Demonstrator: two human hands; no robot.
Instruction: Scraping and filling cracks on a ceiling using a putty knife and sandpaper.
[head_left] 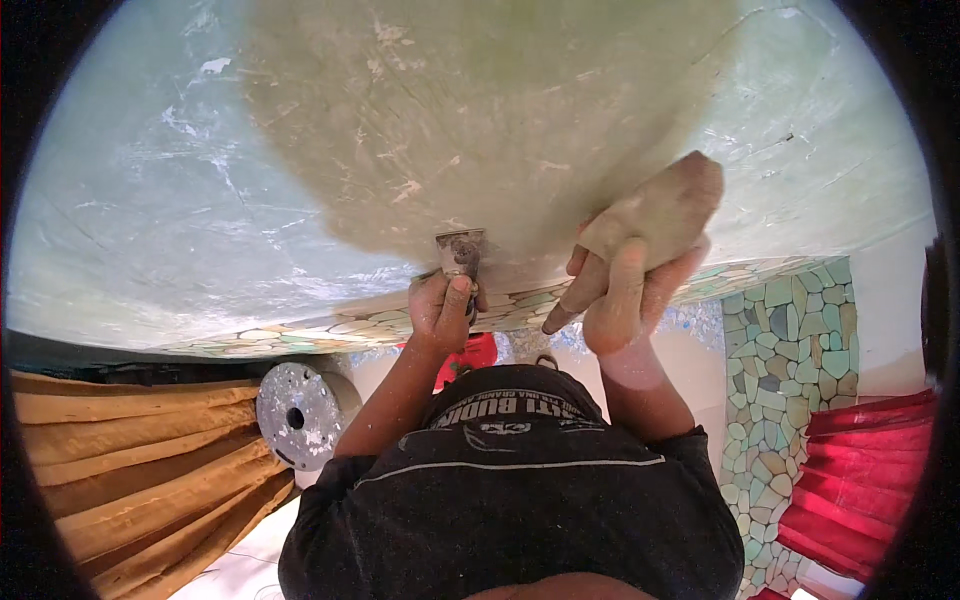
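A pale green-grey plastered surface (120, 210) with scratches and white marks spreads across the upper part of the view, with a darker tan patch (480, 130) in its middle. My left hand (440, 308) is closed round a small scraper (460, 255) with a short metal blade smeared with plaster. The blade's edge lies at the lower border of the dark patch. To the right, my right hand (640, 300) grips a flat, dusty trowel-like tool (665, 205), one finger stretched along its wide face. A brown handle-like end sticks out toward the lower left. Its exact kind is unclear.
A strip of green and tan stone mosaic (780, 350) runs down the right side. A red curtain (860, 480) hangs at lower right, an orange-brown curtain (140, 460) at lower left. A paint-spattered round grey object (290, 400) with a central hole is beside my left arm.
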